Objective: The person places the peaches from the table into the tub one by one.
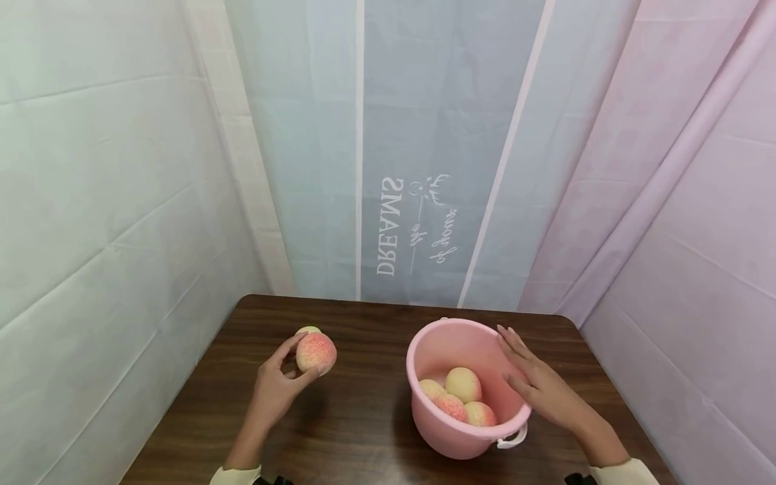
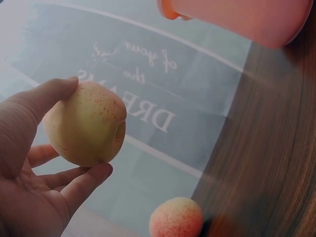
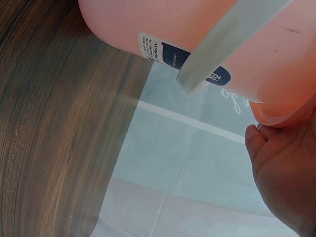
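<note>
My left hand (image 1: 275,387) pinches a peach (image 1: 316,353) between thumb and fingertips above the table's left part; in the left wrist view the peach (image 2: 86,123) shows a yellowish side with red specks. Partly hidden behind it, another peach (image 1: 309,329) sits on the table; its red-and-yellow skin (image 2: 177,218) shows better in the left wrist view. On the right stands a pink bucket (image 1: 448,438) with several peaches (image 1: 463,385) inside. My right hand (image 1: 545,391) rests on the bucket's right rim, fingers extended. Its fingertips touch the rim in the right wrist view.
The dark wooden table (image 1: 364,404) has its far edge against a hanging cloth (image 1: 448,135) printed with white lettering. Pale cloth walls flank both sides. A white handle (image 3: 217,49) hangs along the bucket's outside, near a printed label (image 3: 163,52).
</note>
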A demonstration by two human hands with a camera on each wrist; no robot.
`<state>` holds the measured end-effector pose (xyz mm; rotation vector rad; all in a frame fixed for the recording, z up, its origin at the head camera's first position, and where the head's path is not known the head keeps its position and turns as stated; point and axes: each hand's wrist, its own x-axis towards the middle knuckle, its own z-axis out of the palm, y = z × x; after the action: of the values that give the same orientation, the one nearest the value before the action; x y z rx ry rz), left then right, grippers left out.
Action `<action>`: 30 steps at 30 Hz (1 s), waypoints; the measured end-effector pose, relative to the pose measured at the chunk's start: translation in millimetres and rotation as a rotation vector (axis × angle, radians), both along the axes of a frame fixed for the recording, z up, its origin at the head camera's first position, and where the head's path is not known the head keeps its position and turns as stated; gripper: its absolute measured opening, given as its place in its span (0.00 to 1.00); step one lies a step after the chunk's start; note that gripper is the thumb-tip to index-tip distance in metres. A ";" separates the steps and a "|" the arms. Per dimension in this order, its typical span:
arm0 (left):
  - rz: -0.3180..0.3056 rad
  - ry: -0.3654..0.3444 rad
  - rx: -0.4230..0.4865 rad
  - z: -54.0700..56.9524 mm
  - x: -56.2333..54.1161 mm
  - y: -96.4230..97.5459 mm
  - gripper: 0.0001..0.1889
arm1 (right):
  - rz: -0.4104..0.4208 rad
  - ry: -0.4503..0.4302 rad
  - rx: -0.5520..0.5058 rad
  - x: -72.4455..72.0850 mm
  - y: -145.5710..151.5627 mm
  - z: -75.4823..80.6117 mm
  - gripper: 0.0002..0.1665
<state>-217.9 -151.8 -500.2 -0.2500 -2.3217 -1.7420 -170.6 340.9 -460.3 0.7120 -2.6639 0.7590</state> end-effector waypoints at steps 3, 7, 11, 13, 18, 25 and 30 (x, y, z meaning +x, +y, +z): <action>-0.001 0.008 -0.003 2.4 0.8 1.3 0.40 | -0.007 -0.005 0.000 -0.4 0.0 0.0 0.36; -0.008 0.017 0.002 5.3 3.0 4.2 0.39 | -0.011 -0.011 -0.005 -0.4 0.1 0.0 0.36; -0.028 0.026 0.012 7.2 7.1 7.5 0.38 | -0.005 -0.015 -0.010 -0.2 -0.8 0.3 0.36; -0.040 0.033 0.015 8.4 8.6 9.4 0.38 | -0.005 -0.016 -0.011 -0.1 -1.1 0.3 0.36; -0.062 0.041 0.031 12.7 11.7 14.5 0.36 | -0.010 -0.013 -0.012 0.2 -1.0 -0.8 0.36; -0.085 0.007 0.064 16.2 17.4 21.6 0.37 | -0.015 -0.028 -0.010 -0.2 -1.1 -1.5 0.36; -0.101 0.028 0.081 20.8 20.8 29.2 0.37 | -0.021 -0.021 -0.008 -0.5 -1.4 -1.2 0.36</action>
<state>-197.1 -122.6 -479.4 -0.3813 -2.2493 -1.8630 -171.1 339.5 -461.6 0.6767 -2.6813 0.7753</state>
